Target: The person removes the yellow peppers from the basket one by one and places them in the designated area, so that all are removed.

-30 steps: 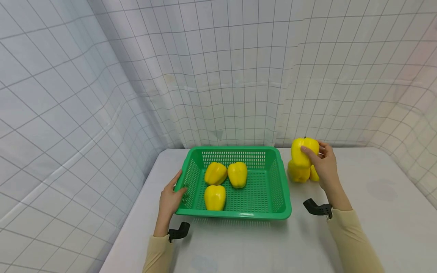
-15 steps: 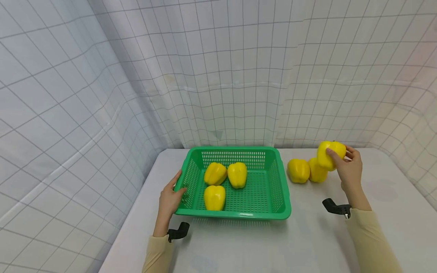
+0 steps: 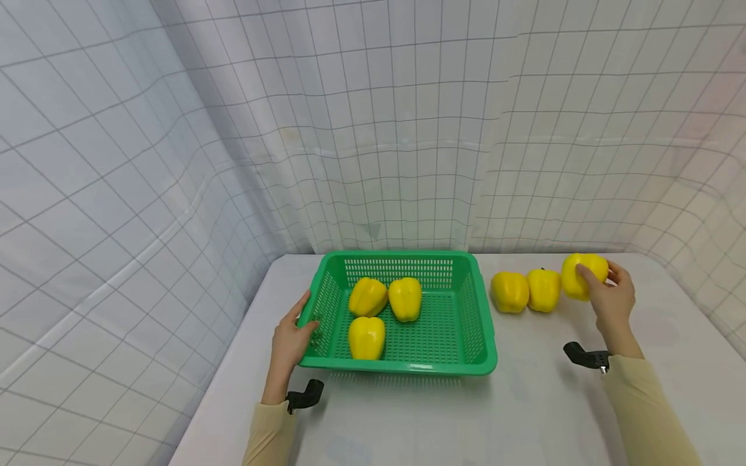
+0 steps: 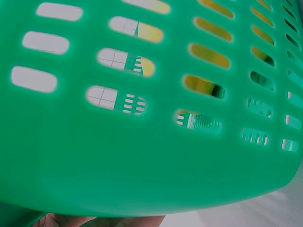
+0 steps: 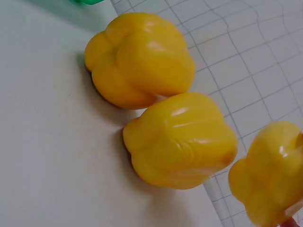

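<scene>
At the right of the head view, my right hand (image 3: 613, 299) holds a yellow bell pepper (image 3: 581, 277), thumb on its near side. To its left, a second bell pepper (image 3: 544, 290) and a third bell pepper (image 3: 509, 292) sit side by side on the table; both also show in the right wrist view. My left hand (image 3: 290, 339) grips the left rim of a green plastic basket (image 3: 402, 367), thumb over the inner side. Inside lie a bell pepper (image 3: 368, 297) at back left, another bell pepper (image 3: 405, 299) beside it and a bell pepper (image 3: 367, 338) in front.
The white table (image 3: 419, 421) carries everything. A white grid-patterned curtain (image 3: 402, 149) hangs behind the table and along its left side. Black wrist cameras sit on both wrists, the right one (image 3: 585, 356) just above the table.
My right hand has moved right and then lower with its bell pepper, away from above the two on the table, which now show fully. The left hand and basket stay put.
</scene>
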`<state>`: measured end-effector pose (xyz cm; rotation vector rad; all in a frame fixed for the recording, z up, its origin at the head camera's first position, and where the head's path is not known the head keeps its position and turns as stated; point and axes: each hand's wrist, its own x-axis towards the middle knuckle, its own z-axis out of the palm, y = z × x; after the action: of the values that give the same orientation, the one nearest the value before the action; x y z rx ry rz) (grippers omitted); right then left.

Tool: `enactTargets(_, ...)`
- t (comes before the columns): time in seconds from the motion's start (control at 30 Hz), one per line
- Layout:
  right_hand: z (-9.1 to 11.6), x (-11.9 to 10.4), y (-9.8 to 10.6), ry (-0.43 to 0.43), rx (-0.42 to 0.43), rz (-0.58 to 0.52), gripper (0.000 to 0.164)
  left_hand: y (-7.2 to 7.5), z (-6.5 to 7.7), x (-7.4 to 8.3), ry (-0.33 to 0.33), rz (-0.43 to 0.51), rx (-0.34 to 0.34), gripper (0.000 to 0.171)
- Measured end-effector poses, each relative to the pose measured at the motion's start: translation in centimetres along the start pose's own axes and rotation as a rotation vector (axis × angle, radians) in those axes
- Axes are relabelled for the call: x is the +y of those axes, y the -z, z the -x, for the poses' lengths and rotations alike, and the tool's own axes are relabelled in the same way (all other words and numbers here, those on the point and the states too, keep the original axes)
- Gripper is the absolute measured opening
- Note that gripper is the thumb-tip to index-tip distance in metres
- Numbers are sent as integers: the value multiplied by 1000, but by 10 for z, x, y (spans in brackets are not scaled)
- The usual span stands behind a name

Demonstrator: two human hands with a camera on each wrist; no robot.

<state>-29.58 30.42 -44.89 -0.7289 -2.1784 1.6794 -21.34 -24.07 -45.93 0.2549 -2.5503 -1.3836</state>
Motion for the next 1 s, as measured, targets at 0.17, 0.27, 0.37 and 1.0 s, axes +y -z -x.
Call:
enactTargets(0.17,-6,14,0,-26,9,22,81,0,0,0,-2,2,-5,62)
enactTargets(0.27,-11,22,0,-28,9,36,82,0,0,-1,0,-2,-3,62)
enactTargets(0.37,-14,29,0,-29,7,36,82,0,0,0,2,-4,-2,62)
enactTargets(1.0,-18,45,2,-51,-92,126,86,1,1,2,9,2,-6,62)
